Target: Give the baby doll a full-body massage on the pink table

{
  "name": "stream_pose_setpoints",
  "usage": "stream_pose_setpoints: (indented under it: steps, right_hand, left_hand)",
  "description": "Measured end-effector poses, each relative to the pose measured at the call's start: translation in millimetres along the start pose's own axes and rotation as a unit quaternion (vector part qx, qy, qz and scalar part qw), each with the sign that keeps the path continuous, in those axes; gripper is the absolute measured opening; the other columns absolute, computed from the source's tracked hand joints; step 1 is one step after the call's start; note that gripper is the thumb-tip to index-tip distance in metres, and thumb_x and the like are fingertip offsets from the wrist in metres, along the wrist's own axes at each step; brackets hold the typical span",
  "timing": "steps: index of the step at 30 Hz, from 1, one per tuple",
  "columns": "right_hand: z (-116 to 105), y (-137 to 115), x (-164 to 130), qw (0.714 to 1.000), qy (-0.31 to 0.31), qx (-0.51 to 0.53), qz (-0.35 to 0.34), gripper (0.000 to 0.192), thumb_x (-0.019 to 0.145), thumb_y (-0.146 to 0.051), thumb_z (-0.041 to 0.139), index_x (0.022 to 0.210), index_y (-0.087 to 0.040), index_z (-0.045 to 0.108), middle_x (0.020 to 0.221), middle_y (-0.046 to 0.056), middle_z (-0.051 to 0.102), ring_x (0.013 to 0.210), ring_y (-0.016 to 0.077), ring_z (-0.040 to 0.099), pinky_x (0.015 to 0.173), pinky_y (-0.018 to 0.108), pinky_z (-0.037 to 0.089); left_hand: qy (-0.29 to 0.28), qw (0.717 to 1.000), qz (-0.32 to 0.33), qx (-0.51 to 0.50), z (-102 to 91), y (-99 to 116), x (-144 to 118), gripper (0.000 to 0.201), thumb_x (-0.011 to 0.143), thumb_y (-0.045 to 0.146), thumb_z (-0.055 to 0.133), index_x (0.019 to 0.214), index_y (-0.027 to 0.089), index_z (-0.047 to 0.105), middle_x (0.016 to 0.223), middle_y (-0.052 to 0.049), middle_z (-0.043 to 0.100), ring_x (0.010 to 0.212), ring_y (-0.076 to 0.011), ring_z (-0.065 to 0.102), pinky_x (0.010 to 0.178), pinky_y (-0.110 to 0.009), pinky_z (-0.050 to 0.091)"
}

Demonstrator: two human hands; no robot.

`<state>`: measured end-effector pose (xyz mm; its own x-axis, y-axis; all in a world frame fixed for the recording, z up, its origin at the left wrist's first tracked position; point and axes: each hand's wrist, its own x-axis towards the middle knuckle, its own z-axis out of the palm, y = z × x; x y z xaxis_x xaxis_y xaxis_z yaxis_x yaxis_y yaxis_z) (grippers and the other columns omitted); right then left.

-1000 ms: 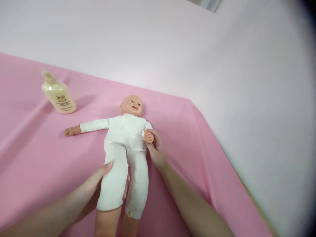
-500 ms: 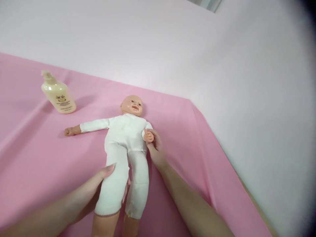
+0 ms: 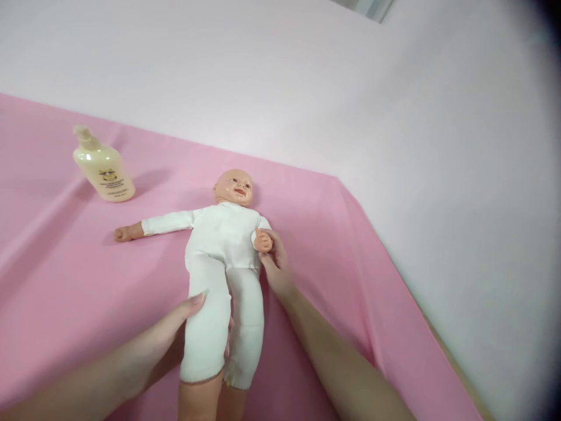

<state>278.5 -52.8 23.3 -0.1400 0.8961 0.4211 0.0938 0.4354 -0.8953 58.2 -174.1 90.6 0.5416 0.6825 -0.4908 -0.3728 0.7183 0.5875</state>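
Doll (image 3: 223,245) in a white cloth body suit lies on its back at the middle of the frame, head toward the upper part, bare feet running off the lower edge. It rests on the pink sheet (image 3: 65,280), the largest thing in view, which fills the left and lower frame and folds down along its right edge against the white wall (image 3: 438,146).

One doll arm stretches straight out toward the left of the frame; the other is bent up over the chest. My left hand (image 3: 175,336), coming in from the lower left, is wrapped around the doll's left-of-frame thigh, thumb lying on top of the white cloth and fingertips showing between the two legs. My right hand (image 3: 276,263), reaching in from the lower right, pinches the doll's small bent hand (image 3: 263,242) between thumb and fingers beside the torso.

At the upper left of the frame, well apart from the doll, a cream pump bottle (image 3: 103,166) stands on the sheet.
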Motion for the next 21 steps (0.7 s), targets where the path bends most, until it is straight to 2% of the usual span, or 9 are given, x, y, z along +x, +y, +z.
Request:
stream_pose_setpoints:
  steps: [5,12,14,16,19,21]
  right_hand:
    - [0.5,-1.4,-0.3,1.0,0.004,-0.004,0.006,0.041,0.088,-0.02,0.054,0.128,-0.03,0.056,0.136,0.005,0.059,0.13,0.0224,0.054,0.116,0.046,0.04]
    - [0.4,-6.2,0.0,1.0,0.0,-0.014,0.014,0.04,0.088,-0.021,0.055,0.127,-0.03,0.056,0.136,0.006,0.059,0.13,0.0222,0.054,0.116,0.046,0.041]
    - [1.0,-7.8,-0.4,1.0,0.001,-0.014,0.02,0.041,0.088,-0.021,0.056,0.128,-0.03,0.055,0.136,0.006,0.058,0.13,0.0225,0.054,0.116,0.046,0.041]
    - [1.8,-8.8,-0.8,1.0,0.003,-0.017,0.021,0.042,0.087,-0.021,0.058,0.127,-0.03,0.054,0.136,0.006,0.057,0.13,0.0226,0.053,0.116,0.046,0.04]
    - [3.2,-8.7,-0.7,1.0,0.009,-0.025,0.011,0.039,0.086,-0.022,0.061,0.124,-0.029,0.053,0.132,0.006,0.057,0.129,0.0216,0.053,0.116,0.044,0.04]
    - [3.7,-7.5,-0.5,1.0,0.015,-0.025,0.002,0.036,0.086,-0.024,0.064,0.12,-0.028,0.052,0.126,0.006,0.058,0.127,0.0211,0.054,0.114,0.042,0.041]
  left_hand:
    - [-0.011,1.0,0.003,0.003,-2.5,-1.1,0.8,0.052,0.088,0.062,0.059,0.105,0.015,0.071,0.074,-0.008,0.073,0.07,-0.021,0.066,0.071,-0.031,0.052]
    - [0.0,1.0,0.002,-0.003,-0.7,-1.0,-0.1,0.054,0.092,0.06,0.055,0.108,0.012,0.072,0.076,-0.007,0.075,0.075,-0.0232,0.07,0.076,-0.032,0.053]
    - [0.021,1.0,-0.007,-0.011,-1.0,-1.5,-0.9,0.052,0.093,0.058,0.056,0.113,0.013,0.071,0.079,-0.007,0.076,0.084,-0.0256,0.071,0.083,-0.035,0.053]
    - [0.046,0.998,-0.029,-0.022,-0.9,-1.2,-2.5,0.052,0.09,0.057,0.06,0.116,0.013,0.071,0.092,-0.008,0.078,0.101,-0.0296,0.071,0.095,-0.039,0.051]
    - [0.078,0.995,-0.043,-0.033,1.7,1.8,-5.7,0.056,0.085,0.054,0.067,0.123,0.014,0.068,0.118,-0.013,0.075,0.126,-0.0338,0.06,0.11,-0.045,0.042]
    - [0.098,0.994,-0.035,-0.029,4.4,4.9,-7.2,0.056,0.084,0.05,0.069,0.127,0.015,0.066,0.127,-0.014,0.071,0.135,-0.0339,0.054,0.116,-0.046,0.037]
